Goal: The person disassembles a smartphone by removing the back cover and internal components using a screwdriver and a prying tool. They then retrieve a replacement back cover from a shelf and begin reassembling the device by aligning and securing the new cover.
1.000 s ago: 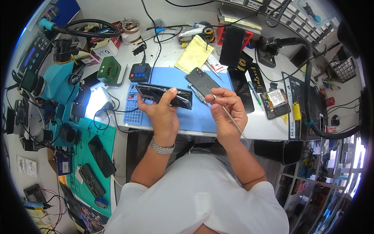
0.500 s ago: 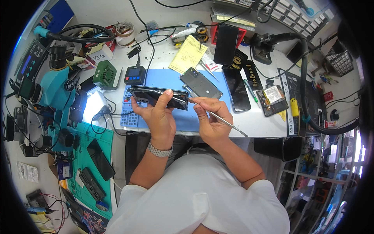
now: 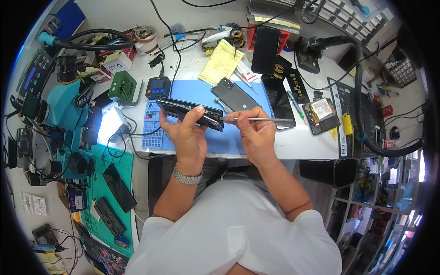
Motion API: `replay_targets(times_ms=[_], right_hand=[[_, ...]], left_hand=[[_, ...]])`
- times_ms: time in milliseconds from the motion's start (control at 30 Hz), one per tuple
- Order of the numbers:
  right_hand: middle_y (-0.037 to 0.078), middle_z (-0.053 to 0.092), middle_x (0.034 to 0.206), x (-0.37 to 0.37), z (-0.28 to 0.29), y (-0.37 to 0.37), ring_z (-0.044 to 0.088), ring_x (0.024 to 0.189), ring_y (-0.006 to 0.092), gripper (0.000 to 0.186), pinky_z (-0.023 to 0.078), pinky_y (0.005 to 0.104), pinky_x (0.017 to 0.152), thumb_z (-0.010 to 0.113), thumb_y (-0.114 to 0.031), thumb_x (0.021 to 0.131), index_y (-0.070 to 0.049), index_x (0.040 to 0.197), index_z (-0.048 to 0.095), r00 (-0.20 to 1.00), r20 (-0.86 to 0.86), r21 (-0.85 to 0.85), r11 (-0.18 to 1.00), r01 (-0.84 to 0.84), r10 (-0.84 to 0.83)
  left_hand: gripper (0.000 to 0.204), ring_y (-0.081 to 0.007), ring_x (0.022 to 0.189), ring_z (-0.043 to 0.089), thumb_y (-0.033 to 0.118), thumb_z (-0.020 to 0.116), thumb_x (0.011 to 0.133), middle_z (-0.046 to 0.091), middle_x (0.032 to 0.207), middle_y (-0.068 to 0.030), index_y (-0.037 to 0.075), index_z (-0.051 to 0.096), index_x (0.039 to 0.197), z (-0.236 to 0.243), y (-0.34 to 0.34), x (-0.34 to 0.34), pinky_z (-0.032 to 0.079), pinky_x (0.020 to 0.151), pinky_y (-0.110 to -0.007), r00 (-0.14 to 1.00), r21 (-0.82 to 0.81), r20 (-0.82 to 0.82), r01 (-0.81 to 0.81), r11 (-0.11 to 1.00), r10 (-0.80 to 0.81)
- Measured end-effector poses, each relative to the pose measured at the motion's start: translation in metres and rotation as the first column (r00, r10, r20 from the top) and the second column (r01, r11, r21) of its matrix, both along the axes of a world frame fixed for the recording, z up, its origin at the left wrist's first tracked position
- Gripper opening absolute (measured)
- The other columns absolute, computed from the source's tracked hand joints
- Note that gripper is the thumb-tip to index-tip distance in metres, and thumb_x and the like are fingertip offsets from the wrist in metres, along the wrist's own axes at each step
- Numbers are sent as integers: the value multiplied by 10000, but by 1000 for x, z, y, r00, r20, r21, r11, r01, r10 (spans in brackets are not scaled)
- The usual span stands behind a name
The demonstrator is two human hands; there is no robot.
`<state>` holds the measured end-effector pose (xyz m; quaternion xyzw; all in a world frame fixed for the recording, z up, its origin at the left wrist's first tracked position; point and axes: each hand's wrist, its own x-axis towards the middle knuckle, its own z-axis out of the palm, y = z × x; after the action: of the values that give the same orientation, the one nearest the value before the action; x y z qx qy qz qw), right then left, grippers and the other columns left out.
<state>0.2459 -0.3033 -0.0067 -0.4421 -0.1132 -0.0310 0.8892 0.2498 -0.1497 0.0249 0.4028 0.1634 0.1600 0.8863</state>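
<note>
My left hand (image 3: pixel 185 135) grips a dark phone (image 3: pixel 176 111) above the blue mat (image 3: pixel 220 142), its thumb on the top face along the phone's opened-looking edge. My right hand (image 3: pixel 255 135) pinches a thin metal tool (image 3: pixel 279 119), lying nearly level, with its tip at the right end of that phone. Just behind them, another phone with a grey back (image 3: pixel 243 98) rests on the mat beside a silver cylindrical tool (image 3: pixel 222 103). A black phone (image 3: pixel 283 114) lies to the right of these, near a green pen (image 3: pixel 295 103).
A teal microscope (image 3: pixel 66 110) stands at left over a green mat (image 3: pixel 103 156). A small green fan (image 3: pixel 123 89), a black device (image 3: pixel 158 87) and yellow paper (image 3: pixel 220 62) sit behind the hands. A disassembled phone (image 3: pixel 323 119) and a thick curved hose (image 3: pixel 366 142) are at right.
My right hand has moved left to the held phone, bringing the tool's tip to its edge. The tool has swung from steeply slanted to nearly horizontal.
</note>
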Motion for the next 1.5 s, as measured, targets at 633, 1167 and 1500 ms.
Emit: replay_targets(times_ms=[633,1167,1500], right_hand=[[181,641,1224,-9,23,-8,652,1066,271,63,545,371,892,680,-69,1020,-15,1052,691,919,356,-583,728,362,-173],[153,646,1127,-20,12,-2,714,968,213,231,581,317,822,721,137,923,4,1068,601,901,401,-318,898,305,-164],[161,676,1093,-19,2,4,709,1006,222,172,575,324,871,735,64,955,-11,1058,620,879,412,-310,869,385,-242]], left_hand=[[1170,-212,1010,684,-116,814,775,549,1268,-159,111,6,1589,-12,3,1,627,790,-328,996,85,-77,47,995,-41],[970,-225,954,686,-37,780,824,619,1123,-131,94,114,1517,-7,8,5,619,831,-471,991,-45,-89,94,995,-98],[607,-210,908,693,-8,757,852,649,1017,-74,76,436,1360,-1,0,3,626,816,-488,995,-7,-93,44,999,-44]])
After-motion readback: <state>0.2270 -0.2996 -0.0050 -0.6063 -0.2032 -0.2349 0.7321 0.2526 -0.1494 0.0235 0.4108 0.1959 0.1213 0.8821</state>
